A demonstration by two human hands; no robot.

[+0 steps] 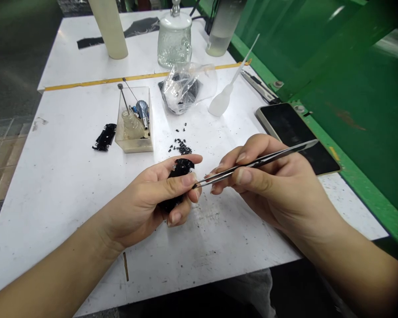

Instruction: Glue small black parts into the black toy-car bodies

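My left hand (152, 194) is closed around a small black part (181, 168), thumb across its front, above the middle of the white table (69, 176). My right hand (268, 185) pinches metal tweezers (258, 162) whose tips touch the black part at my left thumb. A scatter of tiny black pieces (181, 147) lies just beyond my left hand.
A clear plastic box (135, 121) holds a small bottle and tools. Left of it lies a black strip part (105, 137). A clear bag with black parts (187, 88), a white plastic scoop (225, 95), a phone (296, 134), a glass jar (174, 37) and a green frame (351, 88) lie beyond.
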